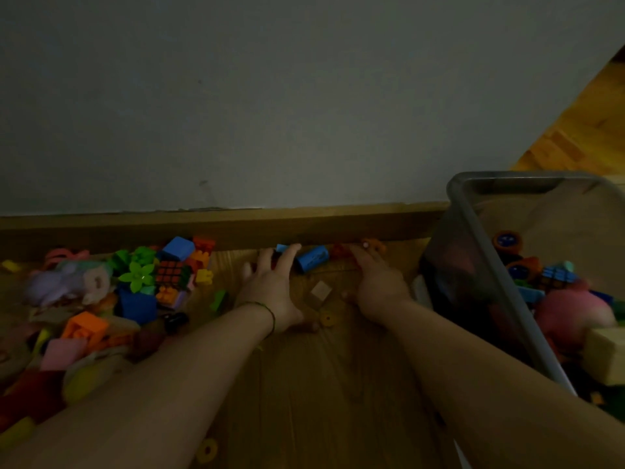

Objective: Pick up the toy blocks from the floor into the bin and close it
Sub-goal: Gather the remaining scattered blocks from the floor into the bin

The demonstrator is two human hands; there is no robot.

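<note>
A heap of coloured toy blocks (135, 286) lies on the wooden floor at the left, by the skirting board. A blue block (313, 258) and orange pieces (338, 250) rest against the skirting board between my hands. My left hand (270, 286) lies flat with fingers spread, its fingertips touching the blue block's left end. Just right of that block, my right hand (375, 279) has its fingers curled over the orange pieces; whether it grips them is unclear. The clear bin (473, 238) stands at the right with several toys inside.
A grey wall with a wooden skirting board (220, 228) runs across just beyond my hands. A small pale square piece (321, 290) and a yellow ring (326, 319) lie between my wrists. Another yellow ring (207, 450) lies near the bottom. A puzzle cube (170, 270) sits in the heap.
</note>
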